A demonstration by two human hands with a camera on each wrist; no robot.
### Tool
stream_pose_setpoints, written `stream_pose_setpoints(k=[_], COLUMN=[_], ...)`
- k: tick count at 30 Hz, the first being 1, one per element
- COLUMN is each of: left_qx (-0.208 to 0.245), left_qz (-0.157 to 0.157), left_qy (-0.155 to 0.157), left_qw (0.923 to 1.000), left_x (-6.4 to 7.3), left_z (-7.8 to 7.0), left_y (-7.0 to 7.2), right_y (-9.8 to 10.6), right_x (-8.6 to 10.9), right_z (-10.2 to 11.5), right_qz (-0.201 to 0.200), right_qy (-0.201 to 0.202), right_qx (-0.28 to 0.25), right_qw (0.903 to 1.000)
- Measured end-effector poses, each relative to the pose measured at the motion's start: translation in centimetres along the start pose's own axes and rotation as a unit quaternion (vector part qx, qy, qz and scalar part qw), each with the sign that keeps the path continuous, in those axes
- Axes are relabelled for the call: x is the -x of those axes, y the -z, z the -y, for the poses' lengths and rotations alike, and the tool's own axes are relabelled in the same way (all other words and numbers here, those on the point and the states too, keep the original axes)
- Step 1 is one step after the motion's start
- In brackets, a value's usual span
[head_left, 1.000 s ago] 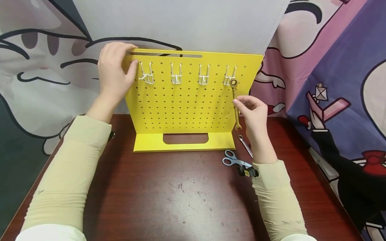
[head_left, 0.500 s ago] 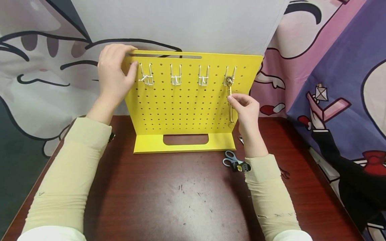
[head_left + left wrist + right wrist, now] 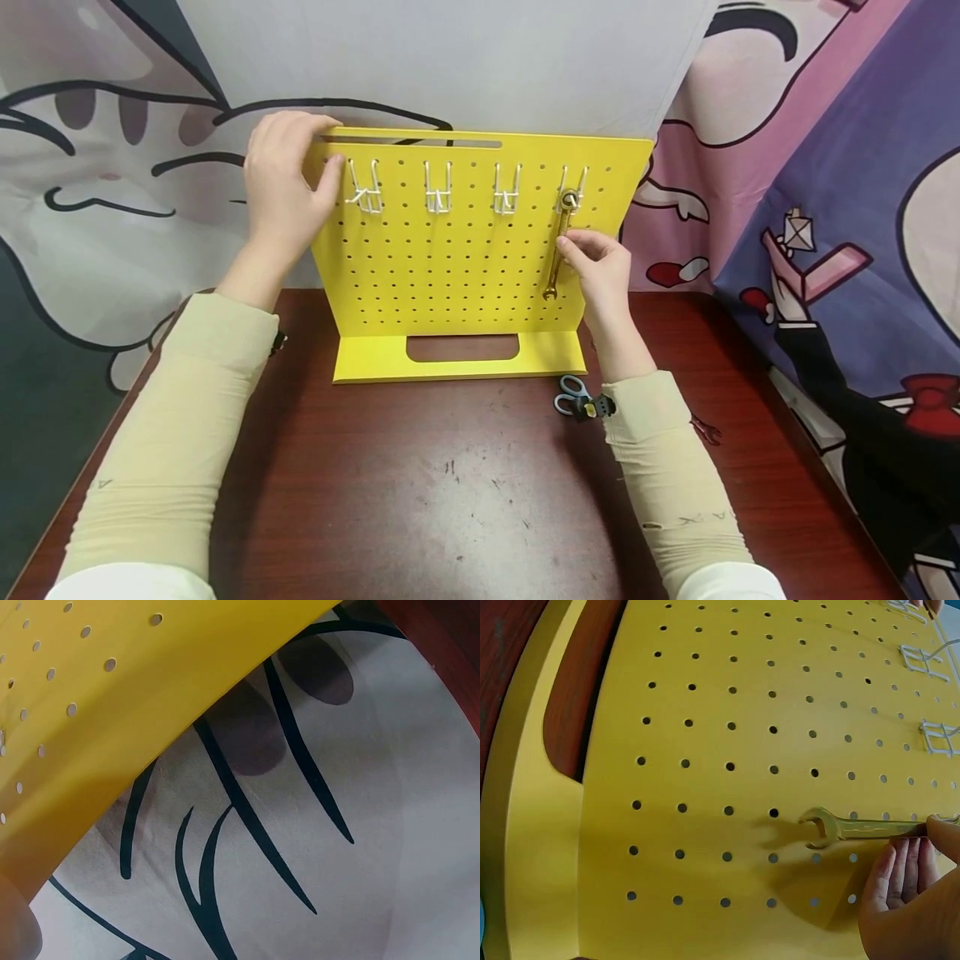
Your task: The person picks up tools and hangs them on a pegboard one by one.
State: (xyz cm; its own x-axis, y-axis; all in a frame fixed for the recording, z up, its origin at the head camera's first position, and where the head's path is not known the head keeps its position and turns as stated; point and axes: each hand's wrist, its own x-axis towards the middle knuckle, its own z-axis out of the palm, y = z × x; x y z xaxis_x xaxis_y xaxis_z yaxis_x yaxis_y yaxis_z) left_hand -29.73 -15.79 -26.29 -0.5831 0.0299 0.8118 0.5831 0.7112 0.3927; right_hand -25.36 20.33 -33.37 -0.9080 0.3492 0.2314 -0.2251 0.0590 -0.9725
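A yellow pegboard (image 3: 450, 287) stands upright on the table, with a row of white wire hooks (image 3: 438, 198) near its top. My left hand (image 3: 283, 179) grips its upper left corner, thumb in front and fingers over the top edge. Between thumb and fingers my right hand (image 3: 606, 275) pinches a brassy combination wrench (image 3: 557, 258). The wrench's ring end is at the rightmost hook, overlapping it in the head view; its shank slants down and left. In the right wrist view the open end (image 3: 823, 829) hangs close over the board, casting a shadow.
Blue-handled scissors (image 3: 573, 387) lie by the board's front right corner, partly behind the right wrist. Another wrench's open end (image 3: 705, 430) shows beside the right sleeve. Printed cloth (image 3: 690, 200) hangs behind and to the right of the dark red table (image 3: 420, 483).
My right hand has moved left with the wrench, bringing its ring end to the rightmost hook. The wrench's lower end has swung left. The left hand keeps its grip on the board.
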Motion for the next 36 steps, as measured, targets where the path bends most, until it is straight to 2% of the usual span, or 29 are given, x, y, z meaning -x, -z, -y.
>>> stream_pose_setpoints(k=[9, 16, 21, 25, 29, 36], left_qx=[0.001, 0.002, -0.002, -0.004, 0.000, 0.002], left_qz=[0.000, 0.004, 0.003, 0.002, 0.000, -0.003], left_qy=[-0.002, -0.008, -0.004, -0.001, -0.005, -0.012], left_qw=[1.0000, 1.0000, 1.0000, 1.0000, 1.0000, 0.9999], left_x=[0.1, 0.0, 0.0, 0.0, 0.0, 0.1], left_z=[0.0, -0.1, -0.1, -0.2, -0.2, -0.1], left_y=[0.0, 0.0, 0.1, 0.2, 0.2, 0.1], right_y=[1.9, 5.0, 7.3, 9.2, 11.1, 14.2], right_x=[0.5, 1.9, 2.9, 3.6, 4.1, 4.9], right_z=[-1.2, -2.1, -2.5, -2.9, -3.6, -5.5], right_qz=[0.031, 0.064, 0.085, 0.103, 0.114, 0.138], right_qy=[0.007, -0.021, -0.019, 0.000, 0.022, 0.034], right_qx=[0.067, 0.121, 0.172, 0.237, 0.304, 0.363], right_qw=[0.9972, 0.9904, 0.9813, 0.9660, 0.9458, 0.9208])
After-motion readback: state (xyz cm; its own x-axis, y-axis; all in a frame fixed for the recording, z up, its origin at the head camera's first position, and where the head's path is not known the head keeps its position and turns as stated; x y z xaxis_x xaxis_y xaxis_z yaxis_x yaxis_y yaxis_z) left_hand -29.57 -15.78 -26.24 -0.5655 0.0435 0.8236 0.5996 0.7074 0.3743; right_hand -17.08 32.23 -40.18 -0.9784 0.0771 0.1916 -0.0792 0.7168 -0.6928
